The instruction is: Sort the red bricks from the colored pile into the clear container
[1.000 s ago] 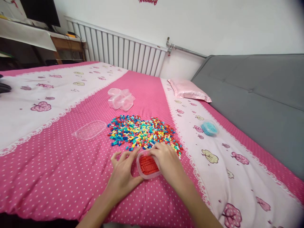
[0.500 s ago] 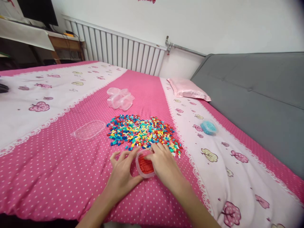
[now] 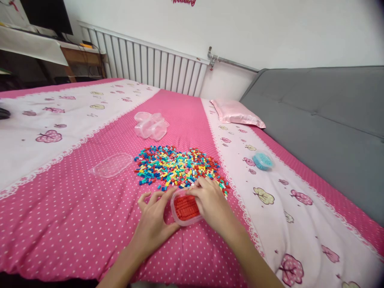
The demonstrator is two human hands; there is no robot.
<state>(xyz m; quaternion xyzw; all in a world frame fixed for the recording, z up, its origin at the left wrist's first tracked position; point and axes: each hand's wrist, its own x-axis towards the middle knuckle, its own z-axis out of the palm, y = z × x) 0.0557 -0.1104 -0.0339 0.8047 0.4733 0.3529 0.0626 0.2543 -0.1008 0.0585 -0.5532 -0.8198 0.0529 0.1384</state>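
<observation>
A small clear plastic container [image 3: 175,213] holds red building bricks [image 3: 186,207] laid in rows. My left hand [image 3: 154,214] grips its left side, thumb at the near edge and fingers at the far edge. My right hand [image 3: 211,202] bends over the container's right far corner, fingers drawn together at the rim. Whatever those fingertips hold, if anything, is hidden. Just beyond both hands spreads a pile of small multicoloured bricks [image 3: 177,164] in blue, red, yellow, teal and white.
A clear lid [image 3: 112,165] lies left of the pile. Several empty clear containers [image 3: 151,126] sit behind it. To the right stands a container of light blue pieces [image 3: 262,161]. A pink pillow [image 3: 237,113] lies near the grey headboard [image 3: 324,124]. Everything rests on a pink bedspread [image 3: 75,216].
My right hand has drawn slightly right and away from the middle of the container, uncovering more red bricks. My left hand keeps its hold.
</observation>
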